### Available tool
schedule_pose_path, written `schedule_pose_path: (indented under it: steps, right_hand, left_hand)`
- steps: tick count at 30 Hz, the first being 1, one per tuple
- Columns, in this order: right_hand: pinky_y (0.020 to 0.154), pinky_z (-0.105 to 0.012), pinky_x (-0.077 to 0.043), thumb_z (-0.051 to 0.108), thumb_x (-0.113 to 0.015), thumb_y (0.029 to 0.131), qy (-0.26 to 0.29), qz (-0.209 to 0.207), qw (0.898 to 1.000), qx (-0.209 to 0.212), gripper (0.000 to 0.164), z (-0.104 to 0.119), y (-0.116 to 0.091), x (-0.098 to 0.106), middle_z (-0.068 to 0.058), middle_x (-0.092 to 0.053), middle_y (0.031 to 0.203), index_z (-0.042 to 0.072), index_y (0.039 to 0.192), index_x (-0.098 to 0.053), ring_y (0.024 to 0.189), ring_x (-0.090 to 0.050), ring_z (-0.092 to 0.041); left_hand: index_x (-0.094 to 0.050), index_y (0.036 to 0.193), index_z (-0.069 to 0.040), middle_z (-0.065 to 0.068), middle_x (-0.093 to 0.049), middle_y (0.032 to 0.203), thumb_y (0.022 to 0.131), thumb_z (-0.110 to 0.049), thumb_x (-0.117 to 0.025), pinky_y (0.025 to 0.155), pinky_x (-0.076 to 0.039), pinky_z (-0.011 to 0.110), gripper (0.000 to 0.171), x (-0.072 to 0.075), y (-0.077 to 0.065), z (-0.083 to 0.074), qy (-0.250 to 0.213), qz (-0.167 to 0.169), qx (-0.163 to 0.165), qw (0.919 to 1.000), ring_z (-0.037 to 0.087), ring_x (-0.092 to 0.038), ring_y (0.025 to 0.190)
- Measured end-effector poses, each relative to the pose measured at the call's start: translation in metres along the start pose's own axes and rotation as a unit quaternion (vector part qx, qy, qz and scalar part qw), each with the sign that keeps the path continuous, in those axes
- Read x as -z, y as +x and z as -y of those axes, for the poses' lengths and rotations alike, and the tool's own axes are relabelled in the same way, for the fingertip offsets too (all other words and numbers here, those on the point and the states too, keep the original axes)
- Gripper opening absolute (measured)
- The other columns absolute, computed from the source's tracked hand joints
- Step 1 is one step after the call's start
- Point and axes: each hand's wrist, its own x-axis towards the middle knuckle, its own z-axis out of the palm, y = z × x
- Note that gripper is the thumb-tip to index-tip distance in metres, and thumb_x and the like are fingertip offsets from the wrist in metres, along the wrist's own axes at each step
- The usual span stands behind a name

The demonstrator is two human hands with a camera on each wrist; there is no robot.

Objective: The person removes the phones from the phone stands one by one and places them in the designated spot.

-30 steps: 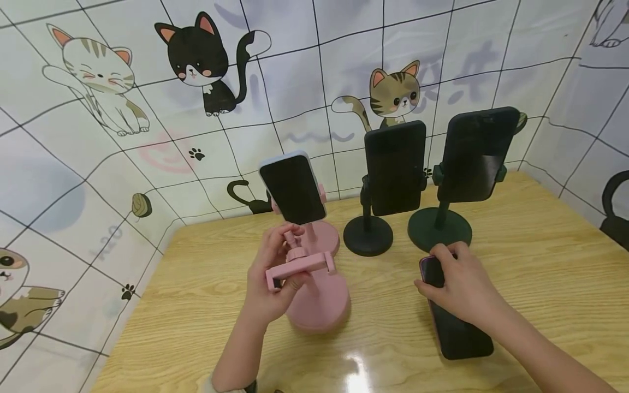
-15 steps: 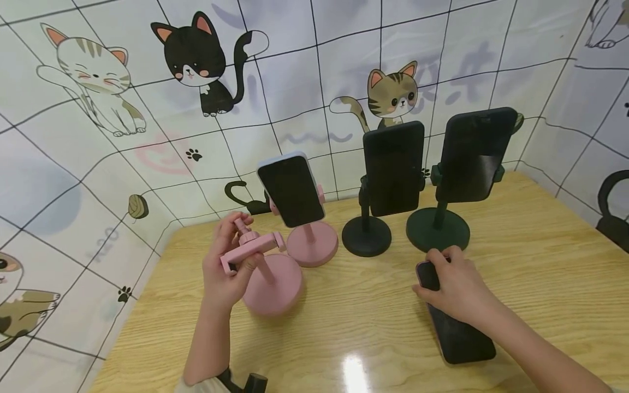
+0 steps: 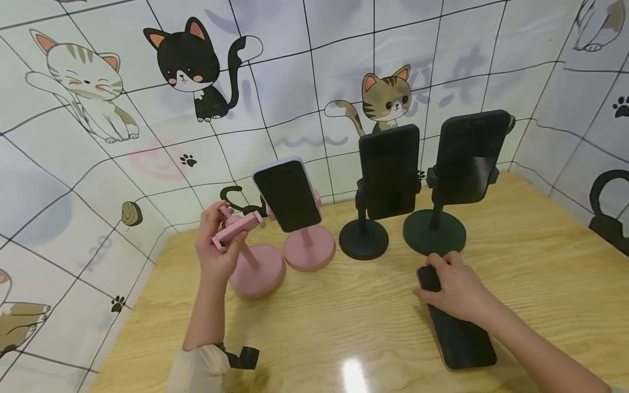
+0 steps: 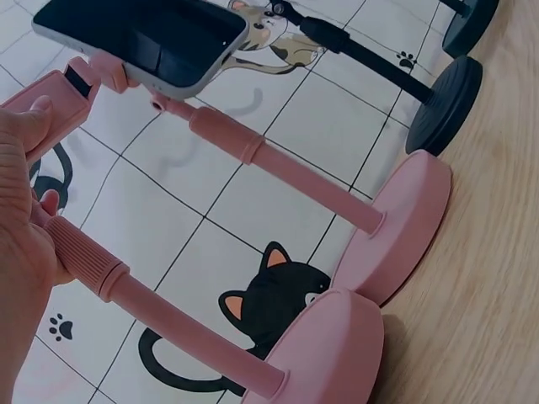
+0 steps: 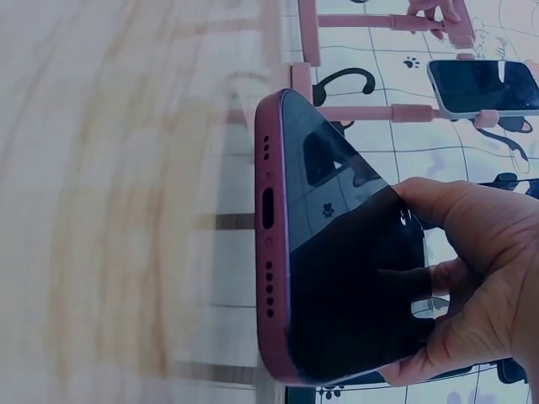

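My left hand (image 3: 213, 256) grips a pink phone stand (image 3: 257, 273) by its upper part, with the thumb on the clamp, which has no phone in it. In the left wrist view, that stand's ribbed collar and pole (image 4: 185, 324) slant down to a round base beside the second pink stand. My right hand (image 3: 459, 292) holds a dark-screened phone (image 3: 464, 344) by its far end, thumb on one edge and fingertips at the far edge. The phone is screen up, low at the wooden table. Its purplish-red bottom edge with the charging port shows in the right wrist view.
Along the back stand a second pink stand (image 3: 309, 254) with a pale-cased phone (image 3: 287, 196), a black stand (image 3: 363, 240) with a phone (image 3: 390, 172), and a dark green stand (image 3: 434, 234) with a phone (image 3: 469, 158). A cat-print cloth (image 3: 295, 82) hangs behind the table (image 3: 354, 316).
My left hand has moved the pink stand left and back, from in front of the second pink stand to its left side. My right hand stays at the phone, nearly unmoved.
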Motion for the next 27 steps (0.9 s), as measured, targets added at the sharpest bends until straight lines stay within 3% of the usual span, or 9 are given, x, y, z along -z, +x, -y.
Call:
schedule_pose_path:
  steps: [5,18,24,27]
  right_hand:
    - [0.053,-0.037,-0.043,0.032,-0.075,0.069,0.002,0.002,1.0,0.002,0.056,0.0,0.003,-0.002,-0.025,-0.042,0.094,-0.002,0.106,-0.05,0.065,-0.05,-0.029]
    - [0.056,-0.038,-0.044,0.036,-0.074,0.07,0.023,0.054,0.998,-0.021,0.062,-0.006,0.014,-0.005,-0.024,-0.041,0.092,-0.005,0.11,-0.048,0.068,-0.048,-0.027]
    - [0.059,-0.04,-0.045,0.036,-0.074,0.07,0.024,0.068,0.997,-0.033,0.062,-0.007,0.017,-0.008,-0.024,-0.042,0.093,-0.005,0.109,-0.049,0.071,-0.049,-0.028]
    - [0.058,-0.038,-0.044,0.035,-0.074,0.071,0.024,0.07,0.997,-0.029,0.061,-0.008,0.019,-0.01,-0.024,-0.042,0.092,-0.006,0.109,-0.049,0.07,-0.048,-0.028]
  left_hand:
    - [-0.046,0.112,0.018,0.03,-0.046,0.106,0.069,0.013,-0.067,0.084,-0.041,0.022,0.048,0.0,0.007,-0.001,0.012,-0.015,0.002,0.9998,0.018,-0.05,0.097]
    - [-0.048,0.113,0.014,0.005,-0.05,0.105,0.067,0.019,-0.064,0.07,-0.039,0.015,0.049,0.001,0.011,0.012,0.064,-0.034,0.038,0.9967,0.009,-0.042,0.084]
    - [-0.049,0.115,0.012,0.009,-0.051,0.11,0.068,0.021,-0.063,0.07,-0.04,0.014,0.05,0.0,0.01,0.016,0.052,-0.016,0.042,0.9976,0.009,-0.045,0.086]
    - [-0.049,0.117,0.01,0.006,-0.052,0.113,0.069,0.022,-0.062,0.076,-0.042,0.015,0.051,0.001,0.01,0.017,0.035,-0.002,0.05,0.9981,0.012,-0.05,0.094]
